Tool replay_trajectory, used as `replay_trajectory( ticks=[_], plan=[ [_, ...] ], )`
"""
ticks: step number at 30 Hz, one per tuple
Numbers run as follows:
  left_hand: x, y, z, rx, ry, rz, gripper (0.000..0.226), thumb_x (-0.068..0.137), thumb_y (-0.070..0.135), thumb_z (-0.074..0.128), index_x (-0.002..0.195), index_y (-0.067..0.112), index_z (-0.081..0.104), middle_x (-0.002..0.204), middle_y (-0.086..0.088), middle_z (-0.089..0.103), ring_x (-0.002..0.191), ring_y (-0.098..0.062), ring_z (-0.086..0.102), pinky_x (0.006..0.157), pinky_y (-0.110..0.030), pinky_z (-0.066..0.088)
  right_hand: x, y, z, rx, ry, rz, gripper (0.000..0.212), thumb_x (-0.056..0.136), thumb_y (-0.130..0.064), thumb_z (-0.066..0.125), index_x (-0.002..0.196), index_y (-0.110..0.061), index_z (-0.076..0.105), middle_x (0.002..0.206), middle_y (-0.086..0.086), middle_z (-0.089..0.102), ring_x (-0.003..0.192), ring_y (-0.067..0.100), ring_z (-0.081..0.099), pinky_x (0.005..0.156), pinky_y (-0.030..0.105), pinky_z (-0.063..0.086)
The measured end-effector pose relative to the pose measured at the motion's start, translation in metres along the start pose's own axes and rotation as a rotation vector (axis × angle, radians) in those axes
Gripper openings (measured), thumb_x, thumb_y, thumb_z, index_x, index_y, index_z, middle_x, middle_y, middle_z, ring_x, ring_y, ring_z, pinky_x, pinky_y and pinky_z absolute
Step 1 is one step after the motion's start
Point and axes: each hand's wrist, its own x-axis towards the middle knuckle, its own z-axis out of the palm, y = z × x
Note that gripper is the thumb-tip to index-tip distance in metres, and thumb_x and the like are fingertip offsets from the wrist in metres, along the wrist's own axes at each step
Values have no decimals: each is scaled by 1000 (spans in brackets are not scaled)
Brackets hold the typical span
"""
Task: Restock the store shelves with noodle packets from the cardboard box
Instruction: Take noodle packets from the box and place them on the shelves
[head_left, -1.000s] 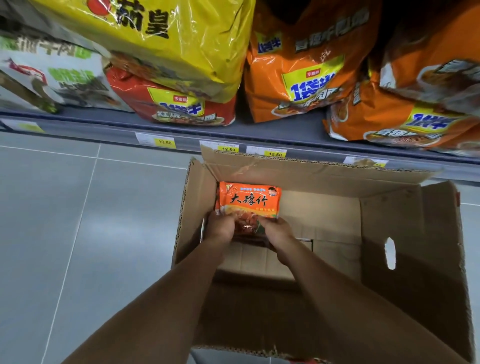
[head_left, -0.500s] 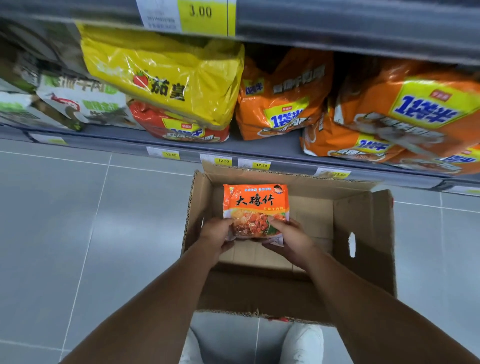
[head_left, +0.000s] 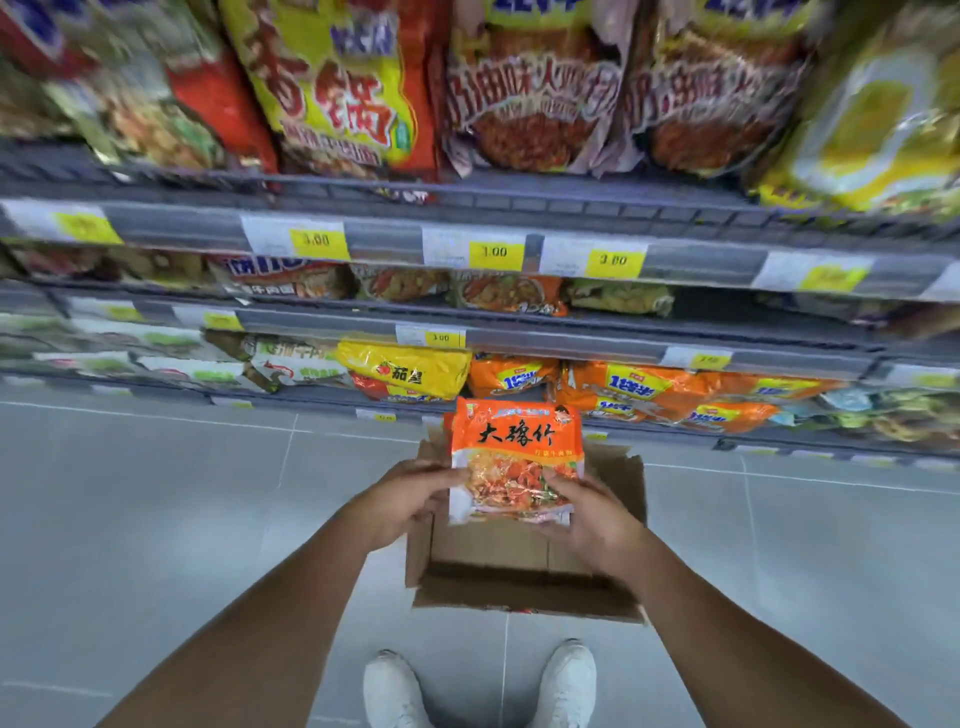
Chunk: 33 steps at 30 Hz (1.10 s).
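Packet: the noodle packet (head_left: 517, 457) is being held upright above the cardboard box (head_left: 519, 592), label facing the person, probably for matching to the shelves (head_left: 571, 340).
Left hand (head_left: 400, 506): curled fingers are pinching its lower left edge.
Right hand (head_left: 587, 519): curled fingers are gripping the lower right corner, steadying it.

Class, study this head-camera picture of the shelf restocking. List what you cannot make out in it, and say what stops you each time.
1. Head view: far part of the cardboard box inside, hidden by the noodle packet; packets left there unknown.
2. Head view: top-shelf packs, motion-blurred; small print unreadable.
3. Head view: far-left price label, blurred; number unreadable.
4. Head view: white shoes, cut off by the bottom edge.
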Motion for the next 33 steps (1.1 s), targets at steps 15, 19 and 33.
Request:
replay_trajectory(
  ticks=[15, 19, 33],
  plan=[
    [-357, 160, 16, -397, -293, 282, 27, 99, 20, 55, 120, 5, 61, 115, -17, 73, 100, -36, 72, 89, -62, 55, -334, -113, 130, -55, -155, -375, 44, 88, -18, 74, 128, -22, 54, 122, 10, 68, 116, 35, 64, 95, 55, 53],
    [-410, 172, -2, -387, -164, 362, 48, 90, 8, 72, 130, 6, 46, 112, -9, 59, 99, -22, 62, 78, -59, 60, -394, -120, 158, -402, 20, -574, 42, 75, -46, 79, 98, -16, 61, 130, 3, 65, 111, 21, 68, 86, 40, 61],
    [-497, 190, -32, -402, -222, 480, 40, 86, 6, 73, 117, 17, 50, 136, 0, 45, 111, -17, 51, 71, -53, 63, -493, -123, 158, -331, 192, -823, 47, 84, -33, 72, 72, -11, 32, 109, -4, 67, 84, 18, 74, 68, 33, 60]
  ],
)
